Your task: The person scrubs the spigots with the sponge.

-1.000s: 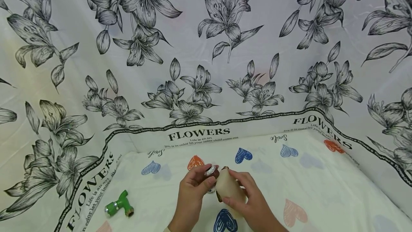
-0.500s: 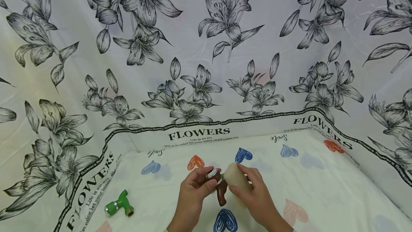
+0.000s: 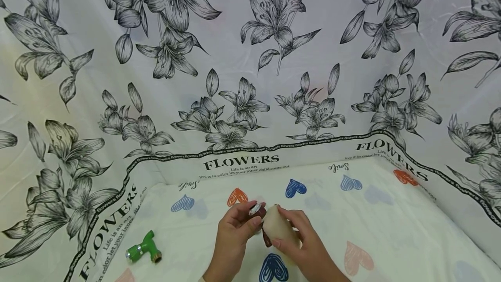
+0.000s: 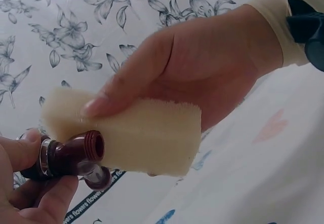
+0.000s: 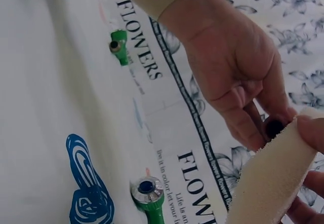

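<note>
My left hand [image 3: 232, 234] pinches a dark red-brown tap [image 3: 257, 213] with a silvery ring, between thumb and fingers. In the left wrist view the tap's threaded open end [image 4: 96, 145] faces the camera. My right hand [image 3: 307, 243] grips a cream sponge block [image 3: 278, 228], thumb on one broad face and fingers on the other side. The sponge [image 4: 152, 138] is right beside the tap and overlaps it in the head view; whether they touch I cannot tell. Part of the tap's spout [image 3: 267, 238] shows below the sponge.
A green tap [image 3: 145, 248] lies on the heart-printed white cloth [image 3: 203, 247] at the left. Another green tap [image 5: 149, 196] with a silvery, blue-centred end appears in the right wrist view. A flower-printed curtain [image 3: 250, 55] hangs behind.
The sponge swung right and uncovered the tap's spout half a second ago, then came back left across it. My left hand has stayed nearly still, holding the tap.
</note>
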`<state>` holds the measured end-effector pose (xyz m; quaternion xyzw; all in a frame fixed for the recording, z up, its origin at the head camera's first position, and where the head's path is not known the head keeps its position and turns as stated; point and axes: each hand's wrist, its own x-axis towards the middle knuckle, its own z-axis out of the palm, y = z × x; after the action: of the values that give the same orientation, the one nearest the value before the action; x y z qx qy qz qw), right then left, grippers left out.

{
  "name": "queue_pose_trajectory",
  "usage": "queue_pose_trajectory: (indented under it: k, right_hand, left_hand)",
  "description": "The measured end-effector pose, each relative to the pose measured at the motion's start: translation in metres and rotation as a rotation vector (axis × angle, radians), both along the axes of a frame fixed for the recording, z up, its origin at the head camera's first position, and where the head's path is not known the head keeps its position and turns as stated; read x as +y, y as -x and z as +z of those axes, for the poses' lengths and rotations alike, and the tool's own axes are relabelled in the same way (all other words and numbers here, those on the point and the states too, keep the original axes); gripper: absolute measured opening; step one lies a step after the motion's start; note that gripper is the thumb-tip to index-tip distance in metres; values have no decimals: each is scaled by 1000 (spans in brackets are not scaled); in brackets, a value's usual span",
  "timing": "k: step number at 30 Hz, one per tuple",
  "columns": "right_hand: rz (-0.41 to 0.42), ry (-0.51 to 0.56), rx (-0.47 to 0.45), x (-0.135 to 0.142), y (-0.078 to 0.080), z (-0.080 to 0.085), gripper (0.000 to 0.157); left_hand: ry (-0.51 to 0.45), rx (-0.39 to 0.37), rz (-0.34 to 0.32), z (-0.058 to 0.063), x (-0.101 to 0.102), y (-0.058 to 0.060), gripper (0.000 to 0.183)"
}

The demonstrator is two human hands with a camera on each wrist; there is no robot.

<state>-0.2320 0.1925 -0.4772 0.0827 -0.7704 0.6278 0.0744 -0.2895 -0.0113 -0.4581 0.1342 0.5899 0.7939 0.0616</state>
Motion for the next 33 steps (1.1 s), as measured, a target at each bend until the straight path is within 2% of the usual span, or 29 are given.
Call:
queue_pose_trajectory:
  k: [4, 6, 10, 15, 19, 22, 25, 29, 33]
  right_hand:
    - [63, -6, 78, 0, -5, 0, 60]
    - [80, -16, 108, 0, -7, 1, 60]
    - [56, -13, 114, 1, -8, 3, 62]
    - [31, 14, 138, 4, -11, 6, 66]
    - [55, 50, 190, 9, -14, 9, 67]
    - [84, 73, 214, 11, -15, 10, 68]
    - [94, 69, 262, 14, -13, 9, 67]
    - [62, 68, 277, 17, -9, 6, 66]
    - [-25, 49, 234, 21, -6, 5, 67]
  left_hand:
    - [-15, -2, 3, 0, -1, 1, 49]
    - [-35, -6, -21, 0, -1, 1, 53]
    - [-73, -29, -107, -1, -3, 1, 54]
    - [-82, -13, -168, -4, -3, 2, 39]
    - [-69, -7, -145, -7, -3, 3, 34]
    - [-51, -34, -108, -7, -4, 3, 35]
    - [-68, -74, -110, -6, -5, 2, 36]
    - [-112, -111, -161, -5, -5, 1, 35]
    - [-117, -106, -207, -6, -5, 0, 32]
